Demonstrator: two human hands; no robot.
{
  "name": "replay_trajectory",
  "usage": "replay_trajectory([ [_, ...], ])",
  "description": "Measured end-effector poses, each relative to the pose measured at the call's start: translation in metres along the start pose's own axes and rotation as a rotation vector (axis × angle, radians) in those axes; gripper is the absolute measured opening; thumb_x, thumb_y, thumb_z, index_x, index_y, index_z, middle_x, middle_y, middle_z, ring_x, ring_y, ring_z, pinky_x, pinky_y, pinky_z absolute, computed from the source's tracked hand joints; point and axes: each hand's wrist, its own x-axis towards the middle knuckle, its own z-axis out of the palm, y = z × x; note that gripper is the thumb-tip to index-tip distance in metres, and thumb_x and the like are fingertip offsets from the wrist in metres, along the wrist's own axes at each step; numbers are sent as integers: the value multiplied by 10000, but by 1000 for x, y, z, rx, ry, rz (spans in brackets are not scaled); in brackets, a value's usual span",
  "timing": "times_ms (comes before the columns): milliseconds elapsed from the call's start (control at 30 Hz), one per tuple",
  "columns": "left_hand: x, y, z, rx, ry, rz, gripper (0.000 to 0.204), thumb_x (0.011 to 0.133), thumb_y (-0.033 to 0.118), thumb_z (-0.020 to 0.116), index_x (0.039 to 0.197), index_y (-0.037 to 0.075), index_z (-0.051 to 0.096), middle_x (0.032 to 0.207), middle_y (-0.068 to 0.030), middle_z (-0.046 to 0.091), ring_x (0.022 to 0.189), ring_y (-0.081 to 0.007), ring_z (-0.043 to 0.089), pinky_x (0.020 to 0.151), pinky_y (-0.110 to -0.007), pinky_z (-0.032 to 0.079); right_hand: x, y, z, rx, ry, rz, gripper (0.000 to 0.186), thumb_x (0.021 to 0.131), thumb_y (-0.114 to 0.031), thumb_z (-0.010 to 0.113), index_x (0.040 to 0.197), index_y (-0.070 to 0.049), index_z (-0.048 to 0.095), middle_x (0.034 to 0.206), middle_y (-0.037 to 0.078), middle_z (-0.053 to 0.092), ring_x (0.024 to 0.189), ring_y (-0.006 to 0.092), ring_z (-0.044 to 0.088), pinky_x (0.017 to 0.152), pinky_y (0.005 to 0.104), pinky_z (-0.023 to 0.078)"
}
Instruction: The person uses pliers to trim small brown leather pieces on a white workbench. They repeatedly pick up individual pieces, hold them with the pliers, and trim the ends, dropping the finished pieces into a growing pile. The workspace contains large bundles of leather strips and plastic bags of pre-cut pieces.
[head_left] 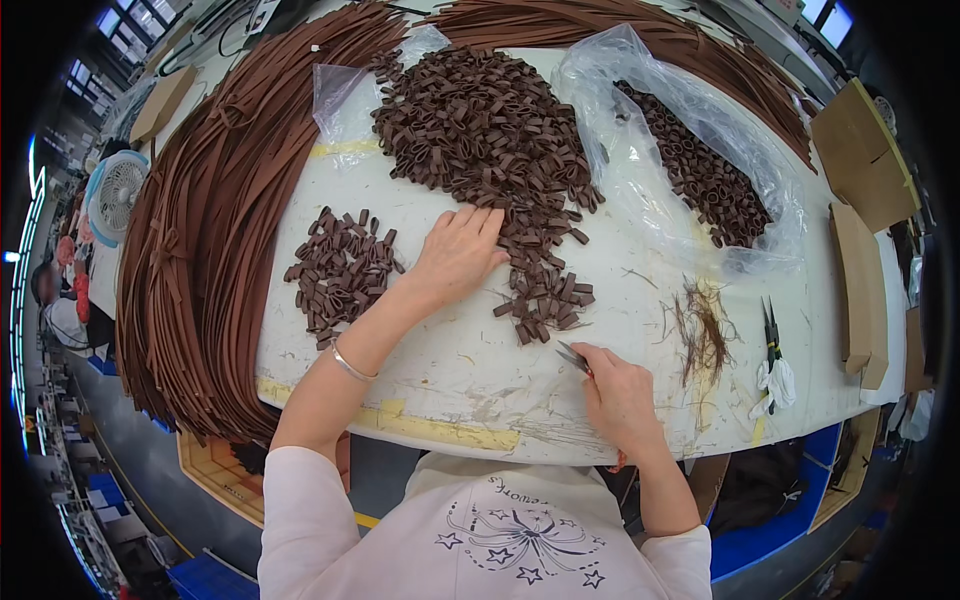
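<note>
My left hand (455,258) lies with its fingers stretched out against the left edge of a trail of small brown strap loops (537,270). This trail runs down toward me from a large heap of loops (480,125). My right hand (618,398) is closed around a small pair of scissors (572,356), whose blades point up and left, just below the trail's near end. Most of the scissors' handle is hidden in the fingers. To the left of my left forearm lies a smaller pile of loops (340,275).
Long brown straps (190,250) are bundled along the left and far edges of the white table (430,375). A clear plastic bag (780,185) with more loops lies at the far right. Thread scraps (705,330) and black-handled snips (770,335) wrapped in white lie right. Cardboard (855,290) borders the right edge.
</note>
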Motion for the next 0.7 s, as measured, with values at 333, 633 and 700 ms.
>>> replay_trajectory([
  [333, -82, -30, -27, 386, 74, -140, 550, 786, 328, 571, 1216, 20, 420, 1282, -153, 388, 1224, -292, 314, 1000, -489, 197, 43, 17, -7, -156, 40, 136, 329, 729, -69, 558, 1051, -72, 486, 628, 124, 586, 548, 313, 570, 519, 412, 415],
  [633, -50, 45, -16, -97, 135, 67, 489, 741, 186, 629, 1140, -27, 443, 1236, -191, 407, 1118, -328, 397, 913, -433, 311, 42, 20, 2, -178, 135, 104, 159, 720, -125, 561, 822, -11, 519, 581, 128, 578, 520, 310, 562, 507, 398, 421],
  [700, -34, 41, -7, -90, 201, 30, 503, 758, 224, 616, 1150, -34, 435, 1234, -201, 404, 1131, -335, 380, 920, -434, 302, 39, 19, -3, -34, 121, 192, 150, 706, -127, 561, 767, 7, 532, 549, 127, 559, 489, 284, 541, 490, 375, 409],
])
